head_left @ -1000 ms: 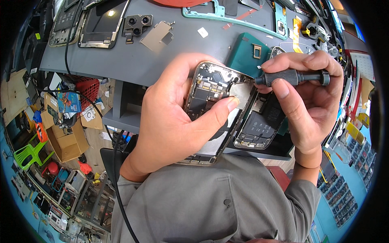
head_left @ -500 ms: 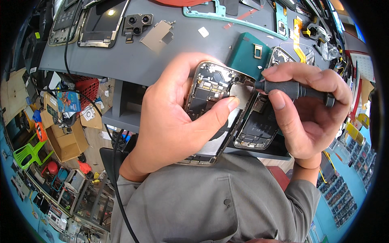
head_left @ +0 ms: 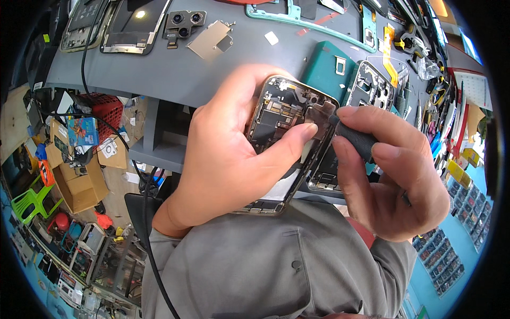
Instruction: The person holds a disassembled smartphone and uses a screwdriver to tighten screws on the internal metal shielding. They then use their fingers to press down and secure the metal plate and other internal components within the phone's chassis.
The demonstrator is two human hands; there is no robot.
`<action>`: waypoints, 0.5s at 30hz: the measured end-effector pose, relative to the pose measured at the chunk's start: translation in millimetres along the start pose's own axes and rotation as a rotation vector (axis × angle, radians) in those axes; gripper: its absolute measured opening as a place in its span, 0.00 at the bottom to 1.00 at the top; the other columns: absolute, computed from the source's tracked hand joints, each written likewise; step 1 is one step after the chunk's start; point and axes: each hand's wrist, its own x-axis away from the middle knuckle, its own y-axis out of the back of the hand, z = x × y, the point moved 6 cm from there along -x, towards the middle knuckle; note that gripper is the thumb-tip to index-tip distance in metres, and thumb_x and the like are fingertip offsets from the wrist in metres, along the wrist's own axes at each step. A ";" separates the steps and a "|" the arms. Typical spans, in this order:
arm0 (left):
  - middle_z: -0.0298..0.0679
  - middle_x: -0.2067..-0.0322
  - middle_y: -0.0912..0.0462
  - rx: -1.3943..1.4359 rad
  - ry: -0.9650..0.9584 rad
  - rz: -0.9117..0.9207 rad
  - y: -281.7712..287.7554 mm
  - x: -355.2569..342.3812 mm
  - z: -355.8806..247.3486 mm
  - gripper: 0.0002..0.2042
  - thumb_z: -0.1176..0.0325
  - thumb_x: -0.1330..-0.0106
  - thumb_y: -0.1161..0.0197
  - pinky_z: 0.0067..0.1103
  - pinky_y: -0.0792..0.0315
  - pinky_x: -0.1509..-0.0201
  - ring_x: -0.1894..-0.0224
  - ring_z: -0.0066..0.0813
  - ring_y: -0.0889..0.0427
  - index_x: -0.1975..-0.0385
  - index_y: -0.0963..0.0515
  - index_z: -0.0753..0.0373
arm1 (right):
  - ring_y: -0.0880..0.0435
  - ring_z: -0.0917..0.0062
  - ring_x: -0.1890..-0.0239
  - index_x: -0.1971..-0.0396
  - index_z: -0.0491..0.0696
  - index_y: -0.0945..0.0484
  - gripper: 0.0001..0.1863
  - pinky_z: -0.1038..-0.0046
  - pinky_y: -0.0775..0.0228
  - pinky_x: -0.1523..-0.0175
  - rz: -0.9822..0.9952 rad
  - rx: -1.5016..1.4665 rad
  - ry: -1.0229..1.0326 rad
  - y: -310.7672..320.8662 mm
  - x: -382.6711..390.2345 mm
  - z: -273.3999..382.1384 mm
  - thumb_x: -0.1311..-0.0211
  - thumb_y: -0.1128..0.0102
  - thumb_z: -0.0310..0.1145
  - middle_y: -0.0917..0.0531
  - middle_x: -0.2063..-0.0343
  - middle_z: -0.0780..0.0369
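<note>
My left hand (head_left: 228, 154) grips an opened phone housing (head_left: 279, 111) by its left side, thumb laid across the inside. Its circuit board and metal parts are exposed, and it is tilted. In my right hand (head_left: 398, 186) is a dark cylindrical hand tool (head_left: 355, 141), pinched between thumb and fingers. The tool's end is at the housing's upper right edge; whether it touches cannot be made out. Behind them a second opened phone (head_left: 369, 80) lies partly covered by my right hand and the tool. Beside it is a green box (head_left: 321, 66) with a small metal frame (head_left: 340, 65) on top.
On the grey bench lie a camera module (head_left: 183, 24), a thin metal plate (head_left: 211, 40), a phone screen (head_left: 130, 29) and a teal frame (head_left: 319, 27). A yellow flex cable (head_left: 389, 50) and tools crowd the right. A black cord (head_left: 146, 223) hangs at my left.
My right hand has turned and lowered, bringing the tool from nearly level to slanting, with more of it hidden by the fingers. The phone housing in my left hand has shifted slightly.
</note>
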 end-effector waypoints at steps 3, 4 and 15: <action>0.41 0.54 0.13 0.001 -0.011 0.019 -1.8 -1.2 1.1 0.21 0.85 0.33 0.31 0.18 0.20 0.47 0.52 0.19 0.15 0.42 0.29 0.71 | 0.09 0.58 0.54 0.43 0.37 0.32 0.31 0.70 0.14 0.52 0.008 0.036 -0.042 0.3 2.4 4.2 0.45 0.28 0.07 0.16 0.56 0.35; 0.41 0.54 0.13 -0.001 -0.010 0.016 -1.4 -1.0 1.2 0.21 0.85 0.33 0.31 0.18 0.21 0.47 0.52 0.19 0.15 0.42 0.29 0.71 | 0.09 0.58 0.54 0.43 0.37 0.32 0.31 0.70 0.14 0.52 0.054 0.072 -0.088 -0.2 -0.8 8.1 0.44 0.28 0.07 0.15 0.56 0.35; 0.39 0.55 0.13 0.019 0.001 0.011 -1.6 -0.8 0.4 0.21 0.84 0.34 0.29 0.19 0.21 0.46 0.53 0.18 0.15 0.43 0.28 0.71 | 0.11 0.63 0.59 0.44 0.40 0.31 0.32 0.68 0.16 0.55 0.038 0.213 -0.028 6.1 -9.1 5.5 0.45 0.21 0.18 0.13 0.59 0.42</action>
